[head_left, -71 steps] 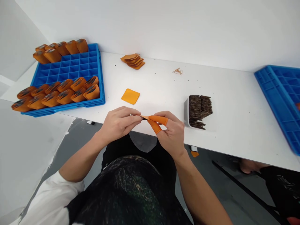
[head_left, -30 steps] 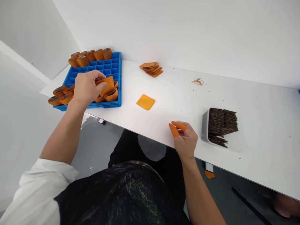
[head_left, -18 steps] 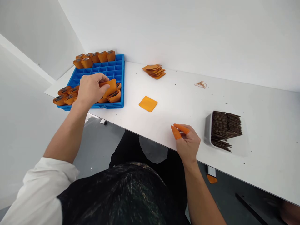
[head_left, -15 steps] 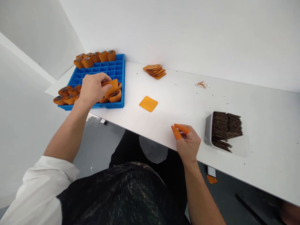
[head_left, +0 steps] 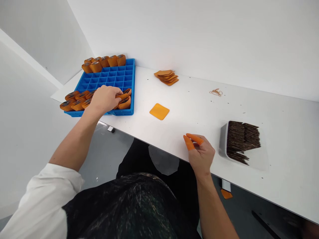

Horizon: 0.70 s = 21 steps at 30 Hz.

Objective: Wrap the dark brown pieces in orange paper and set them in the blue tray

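Head view: left hand (head_left: 106, 98) palm-down over blue tray (head_left: 106, 79), fingers (head_left: 118, 90) tight on orange piece (head_left: 123, 96), right hand (head_left: 202, 155) empty, fingers (head_left: 189, 143) slightly apart

No legible lettering in view.
Pale marks on the dark garment (head_left: 132, 209), on the body side of the left hand (head_left: 106, 98) and right hand (head_left: 201, 151), form no readable words; grey patches atop the orange packs (head_left: 96, 67) beyond the left hand are too small to tell.

Tray (head_left: 133, 87): left on surface (head_left: 191, 99), bundles (head_left: 96, 67) in far and near rows
Square (head_left: 159, 111): right of tray
Stack (head_left: 166, 78): behind square
Bands (head_left: 216, 93): right of stack
Tub (head_left: 223, 138): near right
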### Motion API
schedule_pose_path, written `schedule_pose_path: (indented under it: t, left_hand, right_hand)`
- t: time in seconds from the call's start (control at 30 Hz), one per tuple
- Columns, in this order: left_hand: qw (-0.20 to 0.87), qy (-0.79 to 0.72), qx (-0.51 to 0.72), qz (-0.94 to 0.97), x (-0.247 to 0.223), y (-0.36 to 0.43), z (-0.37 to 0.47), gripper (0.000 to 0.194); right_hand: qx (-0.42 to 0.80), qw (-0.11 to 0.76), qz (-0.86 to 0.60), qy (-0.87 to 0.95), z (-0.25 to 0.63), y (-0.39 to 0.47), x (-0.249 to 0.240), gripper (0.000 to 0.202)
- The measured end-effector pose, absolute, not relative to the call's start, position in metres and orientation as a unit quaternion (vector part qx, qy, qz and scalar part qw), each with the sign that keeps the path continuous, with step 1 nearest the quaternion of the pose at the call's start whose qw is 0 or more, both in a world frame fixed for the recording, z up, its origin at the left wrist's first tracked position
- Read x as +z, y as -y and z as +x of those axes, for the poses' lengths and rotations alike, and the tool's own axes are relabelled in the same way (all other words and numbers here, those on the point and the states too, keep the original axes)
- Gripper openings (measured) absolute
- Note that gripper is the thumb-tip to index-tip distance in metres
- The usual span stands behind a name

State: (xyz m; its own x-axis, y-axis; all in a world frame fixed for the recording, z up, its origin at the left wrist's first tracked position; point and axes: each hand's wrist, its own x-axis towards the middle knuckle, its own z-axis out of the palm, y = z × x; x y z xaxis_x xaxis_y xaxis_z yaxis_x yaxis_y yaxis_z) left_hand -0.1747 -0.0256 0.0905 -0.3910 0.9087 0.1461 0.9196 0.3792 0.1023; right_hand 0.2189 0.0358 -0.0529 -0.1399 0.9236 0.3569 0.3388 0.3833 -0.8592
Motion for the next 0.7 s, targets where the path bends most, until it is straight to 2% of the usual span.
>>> schedule_pose_path:
  t: [0.4, 0.53, 0.7]
  left_hand:
    - [0.053, 0.828, -0.171, -0.531, 0.073, 0.021, -0.177, 0.020]
    - [0.062, 0.831, -0.142, -0.535, 0.075, 0.021, -0.169, 0.020]
    - [0.056, 0.854, -0.059, -0.514, 0.084, 0.020, -0.152, 0.029]
  right_hand:
    - [0.312, 0.469, -0.456, 0.689, 0.219, -0.035, -0.056, 0.024]
    - [0.306, 0.468, -0.457, 0.691, 0.219, -0.035, -0.057, 0.024]
    - [0.293, 0.469, -0.454, 0.698, 0.219, -0.034, -0.057, 0.025]
